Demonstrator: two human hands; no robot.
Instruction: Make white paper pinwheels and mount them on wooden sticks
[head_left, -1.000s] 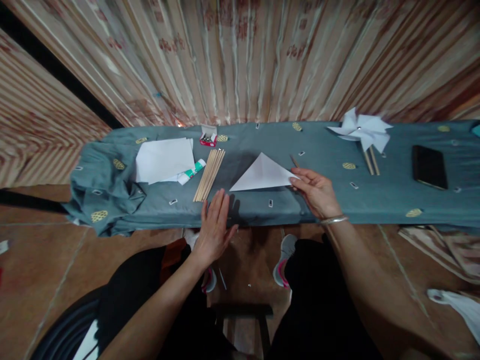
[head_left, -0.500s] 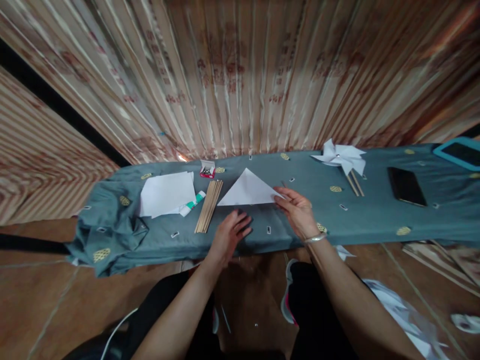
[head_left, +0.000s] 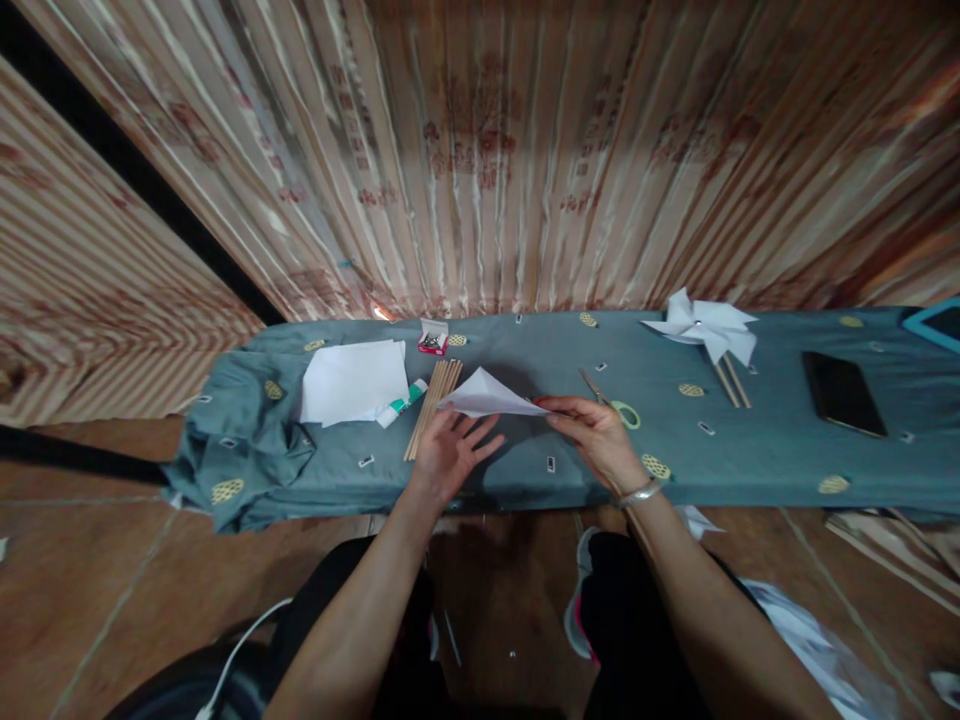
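A white paper folded into a triangle [head_left: 491,397] is raised off the blue-grey cloth of the low table [head_left: 525,460]. My right hand [head_left: 596,440] pinches its right corner. My left hand [head_left: 448,452] reaches under its left end with the fingers spread, touching the paper's underside. A bundle of wooden sticks [head_left: 433,392] lies just left of my left hand. Scissors [head_left: 611,400] lie on the cloth behind my right hand.
A stack of white sheets [head_left: 352,380] and a glue tube [head_left: 405,401] lie at the left, a small red box of pins [head_left: 433,338] behind the sticks. A finished paper pinwheel [head_left: 705,328] and a black phone [head_left: 840,392] sit to the right. Curtains hang behind.
The folded triangle lay flat on the cloth; now it is lifted by its right corner and my left hand has moved forward under its left end.
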